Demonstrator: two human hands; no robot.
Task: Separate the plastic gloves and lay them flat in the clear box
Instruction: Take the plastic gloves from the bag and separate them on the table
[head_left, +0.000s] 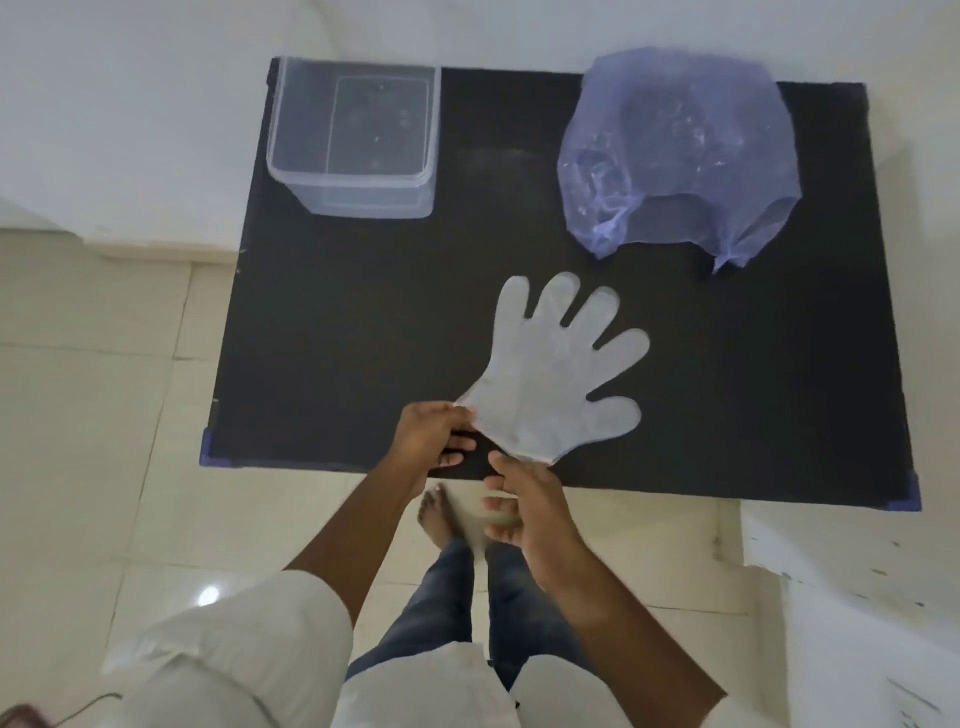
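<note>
- The left hand reaches in over the near edge of the table, knuckles up and wrist bent a little, its grip pinched together on the left corner of the glove's cuff.
- The right hand sits just off the near edge, palm turned inward and fingers loosely curled. Its thumb tip meets the cuff's right corner, but whether that grip is truly clamped on the plastic I cannot tell (the fingers look spread rather than pressed).
- The plastic glove lies flat on the table near the middle of the near edge, cuff toward the person and all five fingers fanned out toward the far right corner. It stretches away from both hands, so the grips sit at its nearest rim only.
- The glove is thin, milky, translucent film, smooth with faint creases near the cuff. It may be more than one layer; that is not clear from here.
- The clear box stands at the far left corner of the table, well apart from the glove. It is rigid see-through plastic, rectangular with rounded corners, open on top.
- A blue plastic bag slumps toward the far right corner, crinkled and semi-transparent, with something pale and shiny bunched inside.
- The table top is matte black with small blue corner caps (it reads almost like felt).
- White sleeves are pushed up on both forearms.
</note>
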